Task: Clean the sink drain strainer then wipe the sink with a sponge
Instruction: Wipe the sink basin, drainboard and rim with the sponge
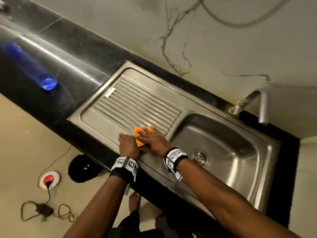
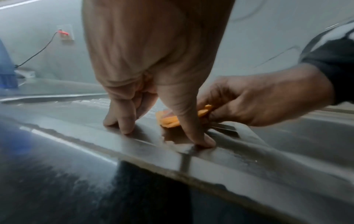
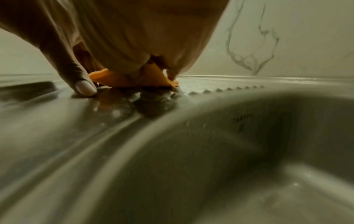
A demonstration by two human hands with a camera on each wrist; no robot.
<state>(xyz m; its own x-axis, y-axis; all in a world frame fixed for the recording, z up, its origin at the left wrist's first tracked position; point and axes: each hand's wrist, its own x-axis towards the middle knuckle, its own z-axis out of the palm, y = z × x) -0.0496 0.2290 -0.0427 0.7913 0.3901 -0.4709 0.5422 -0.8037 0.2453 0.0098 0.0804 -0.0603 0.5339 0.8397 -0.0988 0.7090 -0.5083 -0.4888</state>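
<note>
The steel sink (image 1: 231, 152) has a ribbed drainboard (image 1: 137, 103) on its left. Its round drain strainer (image 1: 199, 157) sits in the basin floor, untouched. An orange sponge (image 1: 137, 132) lies on the drainboard's near right corner, beside the basin. My right hand (image 1: 151, 137) cups over the sponge (image 2: 168, 122) and grips it, with the thumb on the steel beside the sponge (image 3: 107, 78). My left hand (image 1: 127, 141) lies just left of the sponge, empty, with its straight fingertips (image 2: 124, 128) resting on the steel.
A curved faucet (image 1: 257, 103) stands behind the basin. A blue bottle (image 1: 34, 69) stands on the black counter (image 1: 60, 100) at far left. On the floor below lie a red-and-white round object (image 1: 49, 179), cables and a black round object (image 1: 82, 169).
</note>
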